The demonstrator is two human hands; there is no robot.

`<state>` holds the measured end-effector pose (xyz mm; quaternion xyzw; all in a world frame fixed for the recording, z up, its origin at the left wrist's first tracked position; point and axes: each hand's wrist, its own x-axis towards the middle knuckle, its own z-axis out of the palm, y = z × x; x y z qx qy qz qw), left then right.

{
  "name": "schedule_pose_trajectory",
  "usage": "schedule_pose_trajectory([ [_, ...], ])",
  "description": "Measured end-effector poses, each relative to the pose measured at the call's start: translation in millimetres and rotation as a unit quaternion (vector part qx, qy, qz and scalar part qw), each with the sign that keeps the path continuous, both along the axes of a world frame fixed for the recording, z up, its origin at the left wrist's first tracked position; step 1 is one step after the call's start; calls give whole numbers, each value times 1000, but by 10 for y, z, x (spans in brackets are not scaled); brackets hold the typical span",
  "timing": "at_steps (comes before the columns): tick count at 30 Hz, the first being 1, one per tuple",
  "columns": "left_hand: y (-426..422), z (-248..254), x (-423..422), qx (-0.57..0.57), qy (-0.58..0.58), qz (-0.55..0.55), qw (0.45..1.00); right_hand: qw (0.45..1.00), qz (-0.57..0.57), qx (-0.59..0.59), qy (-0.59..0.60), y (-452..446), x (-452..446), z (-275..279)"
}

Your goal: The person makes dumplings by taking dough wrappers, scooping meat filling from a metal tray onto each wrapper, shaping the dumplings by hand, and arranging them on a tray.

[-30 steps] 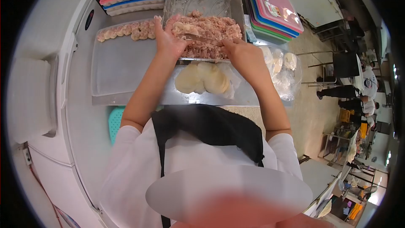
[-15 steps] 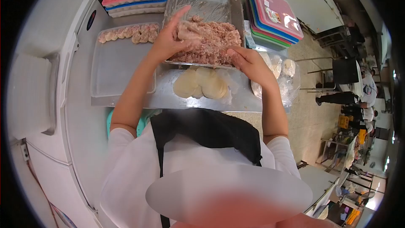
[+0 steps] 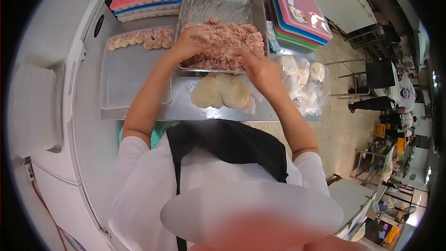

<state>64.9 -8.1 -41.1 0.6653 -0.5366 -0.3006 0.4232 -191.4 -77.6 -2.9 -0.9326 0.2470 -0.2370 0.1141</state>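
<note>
Two hands | mince between and beneath them, in tray | grip: cannot tell

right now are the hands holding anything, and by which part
Cannot be told: blur hides any hold by left hand or right hand over the minced meat.

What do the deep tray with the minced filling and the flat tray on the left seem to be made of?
Deep tray: metal, probably stainless steel, shiny; its bare bottom reflects light. Flat tray: likely plastic, dull; its greyish surface looks cloudy, perhaps translucent.
</note>
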Motion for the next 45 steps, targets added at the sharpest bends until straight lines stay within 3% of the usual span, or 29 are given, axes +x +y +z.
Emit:
schedule_pose_trajectory([
  [2,27,-72,-19,-1,-31,-9,999,999,13,44,17,-195,-30,-478],
  [3,38,-152,33,-16,-37,-25,999,980,-83,36,175,-235,-89,-365],
  [6,152,-5,68,-37,-21,-56,998,970,-98,87,205,-394,-437,-302],
  [10,305,492,-104,-160,-41,-96,982,941,-39,333,-37,-120,-496,182],
  [13,240,656,-107,-100,-44,-219,970,962,70,259,-50,89,-256,207],
  [16,174,572,-42,-44,-162,-217,962,956,101,276,12,-1,-176,213],
  [19,149,339,-13,-135,-123,-155,971,997,-33,8,66,135,-171,490],
  [22,144,303,11,-81,-89,-122,985,999,-16,-8,49,178,-96,352],
  [25,152,293,-27,-111,-73,-85,987,994,-34,54,87,34,-164,619],
  [29,306,611,-83,-81,-48,-106,990,988,31,149,-29,46,-208,675],
  [31,269,534,-23,-85,-77,-120,986,990,40,134,9,79,-65,422],
  [33,244,330,61,-71,-76,-60,993,992,40,116,14,21,17,103],
  [37,504,272,385,15,-117,-2,993,974,17,222,-42,-178,11,-441],
  [39,676,-50,734,-7,-128,70,989,968,13,219,-125,-258,-63,-838],
  [41,864,-353,1090,12,-157,140,978,937,-38,315,-145,-348,-139,-1053],
  [43,1030,-556,1391,68,-199,206,956,876,-81,433,-198,-302,-116,-1055],
  [45,1116,-864,1655,63,-269,261,925,849,-93,477,-208,-269,-101,-957],
])
